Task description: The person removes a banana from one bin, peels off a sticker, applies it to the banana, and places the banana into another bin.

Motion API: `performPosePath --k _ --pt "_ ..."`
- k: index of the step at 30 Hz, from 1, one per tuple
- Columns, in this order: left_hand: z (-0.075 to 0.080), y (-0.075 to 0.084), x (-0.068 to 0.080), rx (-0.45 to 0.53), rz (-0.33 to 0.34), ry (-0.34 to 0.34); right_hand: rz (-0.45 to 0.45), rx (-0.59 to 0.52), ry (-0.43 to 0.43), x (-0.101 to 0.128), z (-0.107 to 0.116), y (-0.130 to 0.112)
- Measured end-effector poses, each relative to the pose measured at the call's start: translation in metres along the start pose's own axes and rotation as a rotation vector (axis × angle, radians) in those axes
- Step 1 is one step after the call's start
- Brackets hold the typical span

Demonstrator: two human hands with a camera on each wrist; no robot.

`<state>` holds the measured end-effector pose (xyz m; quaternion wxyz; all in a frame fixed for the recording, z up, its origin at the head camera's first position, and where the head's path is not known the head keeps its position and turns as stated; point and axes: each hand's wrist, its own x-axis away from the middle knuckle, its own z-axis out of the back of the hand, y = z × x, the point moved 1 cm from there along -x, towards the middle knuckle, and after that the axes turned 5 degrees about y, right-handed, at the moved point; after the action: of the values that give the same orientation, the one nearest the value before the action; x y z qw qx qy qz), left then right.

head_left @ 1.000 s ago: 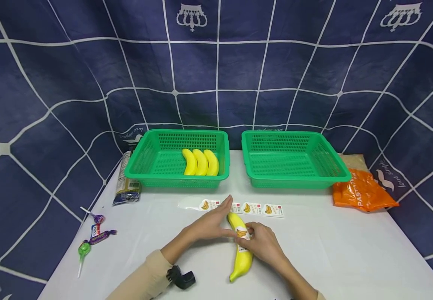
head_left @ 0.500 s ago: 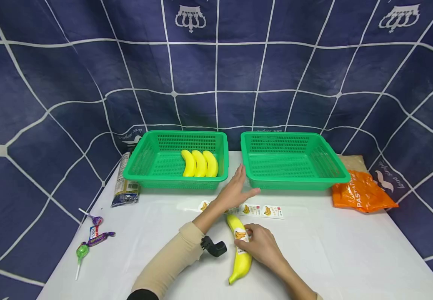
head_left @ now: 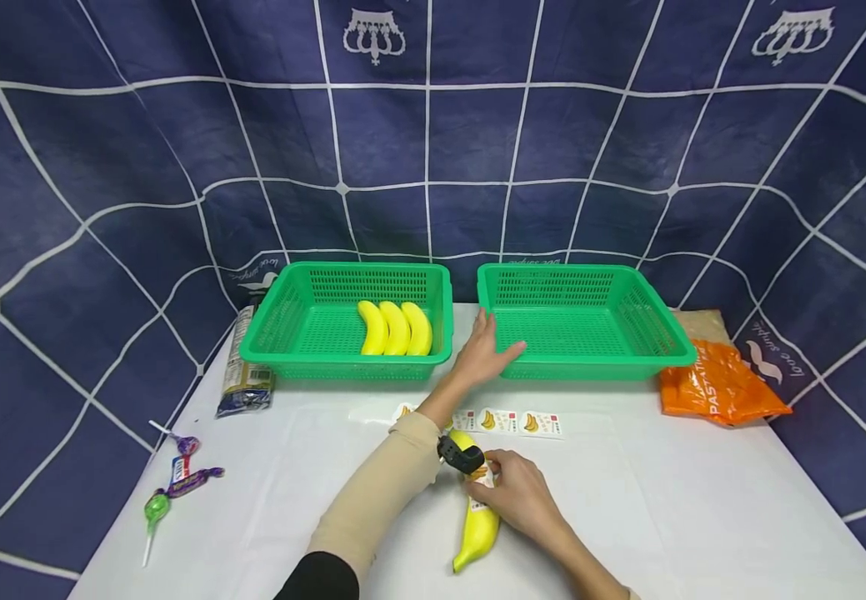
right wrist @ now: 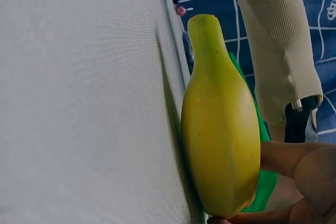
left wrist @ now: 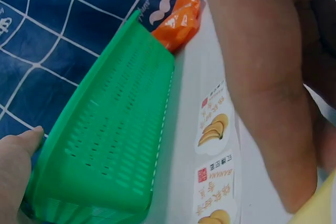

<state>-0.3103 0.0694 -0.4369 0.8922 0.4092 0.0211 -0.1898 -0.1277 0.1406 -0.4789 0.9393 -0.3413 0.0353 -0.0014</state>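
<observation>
A yellow banana with a banana-printed label on it lies on the white table. My right hand grips its side with thumb and fingers; the right wrist view shows the banana close up. My left hand is stretched forward with fingers extended, at the near left corner of the right green basket. In the left wrist view, fingertips lie by that basket's rim. The left forearm and its black wrist strap cover the banana's far end. A strip of banana stickers lies behind the banana, partly hidden.
The left green basket holds three bananas. A food packet stands beside it. An orange pasta bag lies at the right. Lollipops and wrapped sweets lie at the left edge.
My left hand has left the banana and reached forward to the right basket's left side. My right hand has kept its grip on the banana, which stays in place.
</observation>
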Motion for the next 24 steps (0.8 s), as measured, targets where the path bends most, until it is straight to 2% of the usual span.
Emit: performPosePath --k 9,16,24 --pt "-0.011 -0.001 -0.001 0.165 0.027 0.013 0.028 0.002 0.009 0.0 0.002 -0.001" --pt "-0.011 -0.006 -0.002 0.225 0.053 0.025 0.031 0.01 -0.004 -0.001 0.003 -0.002" --pt "-0.013 -0.006 -0.004 0.241 0.055 -0.002 -0.039 -0.021 -0.034 -0.004 0.008 -0.001"
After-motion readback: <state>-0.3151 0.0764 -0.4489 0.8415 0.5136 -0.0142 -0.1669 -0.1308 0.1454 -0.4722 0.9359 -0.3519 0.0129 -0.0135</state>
